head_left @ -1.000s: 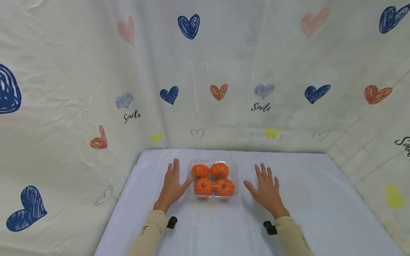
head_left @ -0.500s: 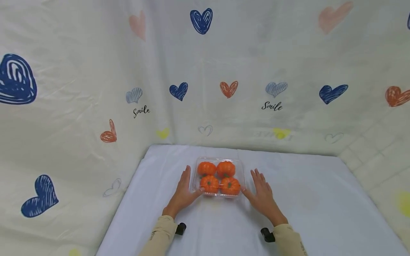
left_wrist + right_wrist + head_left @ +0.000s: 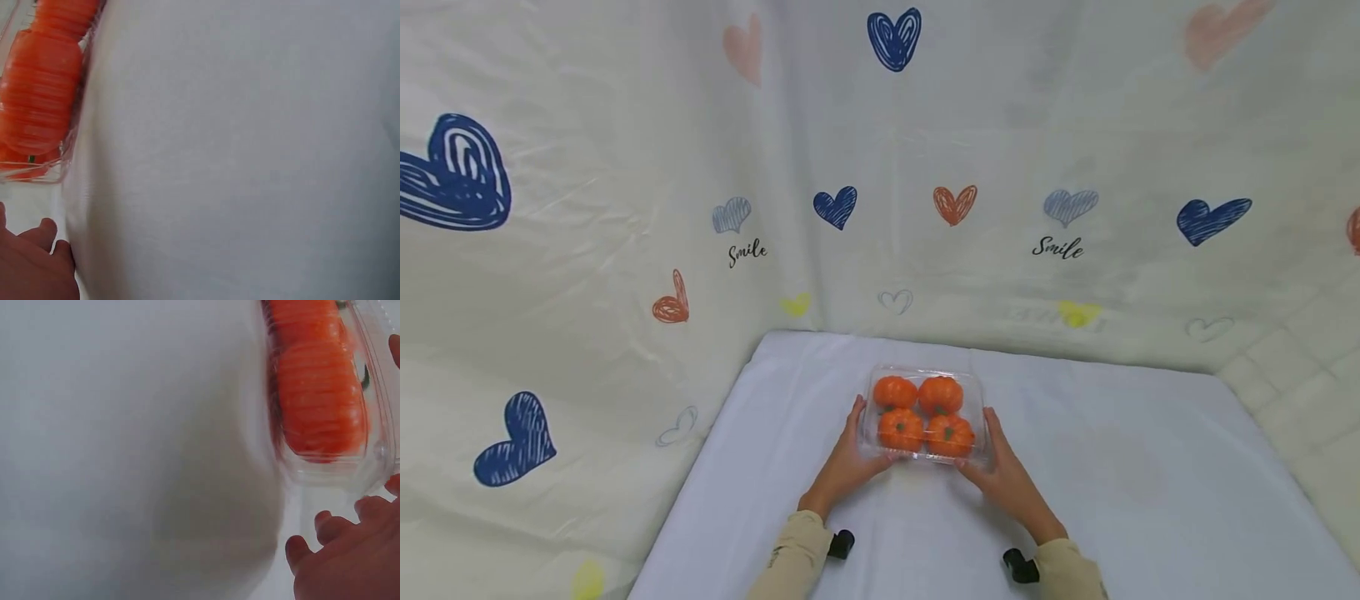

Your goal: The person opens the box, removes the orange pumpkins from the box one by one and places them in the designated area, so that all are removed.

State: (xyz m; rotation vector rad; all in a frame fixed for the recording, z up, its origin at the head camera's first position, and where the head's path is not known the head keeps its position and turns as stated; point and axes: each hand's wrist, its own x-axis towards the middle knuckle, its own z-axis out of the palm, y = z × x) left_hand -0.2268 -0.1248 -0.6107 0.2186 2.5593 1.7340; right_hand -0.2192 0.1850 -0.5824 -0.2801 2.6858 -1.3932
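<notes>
A clear plastic clamshell box (image 3: 922, 455) stands on the white cloth with several orange toy pumpkins (image 3: 901, 429) inside, green stems showing. My left hand (image 3: 848, 468) is at its left side, fingers extended along the wall and thumb by the front left corner. On the opposite side, my right hand (image 3: 1004, 477) mirrors it, thumb by the front right corner. In the left wrist view, a gap shows between the visible fingers (image 3: 42, 235) and the box. The right wrist view has the lower fingers (image 3: 331, 526) just short of the box wall. Firm contact cannot be made out.
White cloth (image 3: 1120, 467) covers the table around the box. A pale curtain (image 3: 1000, 125) printed with hearts and "Smile" rises behind the table and along its left side. A small black wrist camera (image 3: 1021, 566) sits by the right sleeve, another black camera (image 3: 842, 544) by the left.
Both hands have closed in on the box from either side, the right hand crossing the wider gap. The head view has shifted a little, so the scene sits further right. The box stays on the cloth.
</notes>
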